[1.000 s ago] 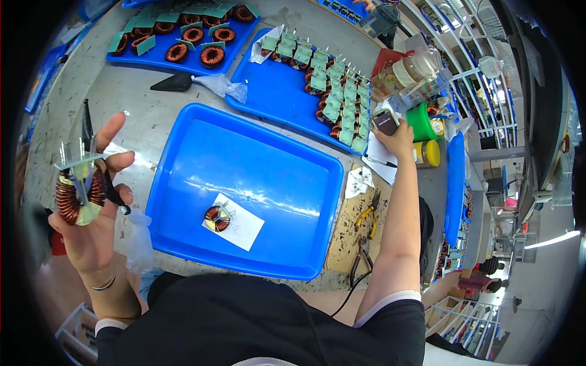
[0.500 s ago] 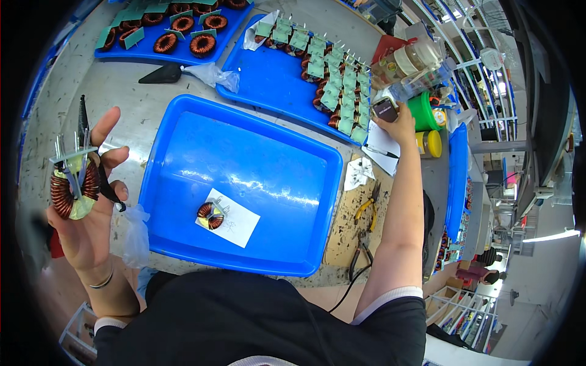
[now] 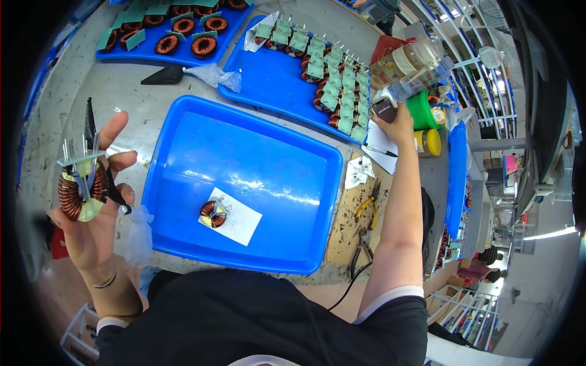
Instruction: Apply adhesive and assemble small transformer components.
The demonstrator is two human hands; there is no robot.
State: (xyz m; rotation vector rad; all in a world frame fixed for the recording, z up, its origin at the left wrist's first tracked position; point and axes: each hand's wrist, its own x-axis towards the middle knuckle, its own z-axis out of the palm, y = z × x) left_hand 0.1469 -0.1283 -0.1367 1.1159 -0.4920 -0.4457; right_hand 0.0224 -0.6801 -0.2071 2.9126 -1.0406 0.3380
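Note:
Raised at the far left, my left hand (image 3: 91,241) is closed on a copper-wound toroidal coil (image 3: 72,198) with a green board and upright metal pins. The same hand also has a pointed black cone (image 3: 90,119) with a clear plastic bag tail (image 3: 139,235) hanging below it. My right hand (image 3: 400,127) reaches to the far right, its fingers around a small dark rectangular object (image 3: 384,111) whose kind I cannot make out. A second coil (image 3: 213,215) lies on a white paper (image 3: 246,224) inside the blue tray (image 3: 244,265).
Behind stand two blue trays of coils, the left tray (image 3: 177,59) and the right tray (image 3: 244,73). Another black cone (image 3: 163,75) lies between. At right are yellow pliers (image 3: 367,207), cutters (image 3: 361,253), a green container (image 3: 421,110), a yellow-lidded jar (image 3: 431,143) and clear jars (image 3: 421,55).
My left hand has shifted slightly to the right with the coil and black cone in it. My right hand stays at the dark object with little visible change.

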